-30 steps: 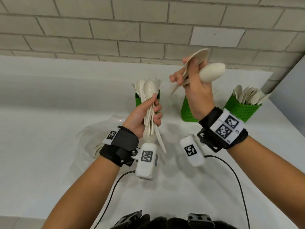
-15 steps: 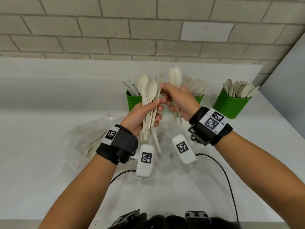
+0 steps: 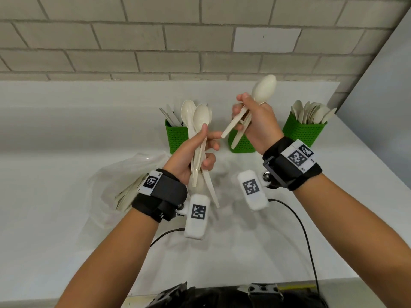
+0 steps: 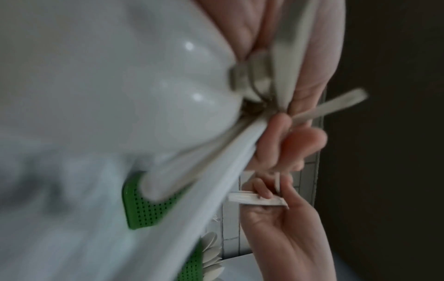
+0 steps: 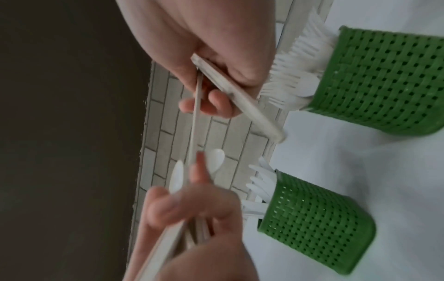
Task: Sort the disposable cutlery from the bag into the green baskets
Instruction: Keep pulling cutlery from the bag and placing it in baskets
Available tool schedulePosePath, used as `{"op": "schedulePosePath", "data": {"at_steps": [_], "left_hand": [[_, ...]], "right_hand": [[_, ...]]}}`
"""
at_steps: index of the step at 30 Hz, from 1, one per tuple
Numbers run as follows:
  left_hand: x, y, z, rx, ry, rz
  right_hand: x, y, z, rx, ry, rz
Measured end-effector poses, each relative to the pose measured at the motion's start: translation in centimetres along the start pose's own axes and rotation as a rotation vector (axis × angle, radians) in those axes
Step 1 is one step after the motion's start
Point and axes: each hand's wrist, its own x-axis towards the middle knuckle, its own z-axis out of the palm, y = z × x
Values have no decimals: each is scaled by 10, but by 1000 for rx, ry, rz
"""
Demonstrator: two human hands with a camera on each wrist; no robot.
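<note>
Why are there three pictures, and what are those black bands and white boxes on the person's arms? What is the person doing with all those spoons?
The bands strap small cameras to the wrists, so there are three pictures. The big one comes from a camera on the person's head, looking down. The other two look along each hand at its fingers and are a bit blurry.

The left hand grips a bunch of spoons. The right hand holds two more spoons, lifted higher.

On the white table stand three green baskets. The left basket holds flat pieces that look like knives, the middle basket holds forks, as the right wrist picture shows, and the right basket is full of spoons. A clear bag with more cutlery lies behind the left wrist.
</note>
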Motion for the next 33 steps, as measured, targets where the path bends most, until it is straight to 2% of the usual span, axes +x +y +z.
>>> {"op": "schedulePosePath", "data": {"at_steps": [2, 4, 7, 10, 12, 18, 20, 24, 27, 33], "left_hand": [[-1, 1, -2, -96, -52, -11], [-2, 3, -4, -166, -141, -25], [0, 3, -4, -186, -235, -27], [4, 0, -6, -156, -200, -28], [5, 1, -11, -130, -188, -38], [5, 4, -16, -100, -152, -35], [7, 4, -13, -112, -131, -38], [9, 3, -3, -87, -72, -68], [12, -4, 2, 26, -19, -50], [17, -13, 21, 203, -58, -52]], "right_hand": [[-4, -2, -2, 11, 57, -40], [-12, 2, -3, -153, 43, -52], [-24, 14, 3, -374, -150, 104], [-28, 28, 14, -216, -311, 259], [-30, 33, 18, -195, -322, 235], [-28, 25, 14, -422, -375, 57], [-26, 26, 12, -413, -348, 0], [-19, 25, 1, -305, -142, -59], [-15, 25, -14, -226, -104, -20], [-16, 27, -34, -218, -207, 125]]}}
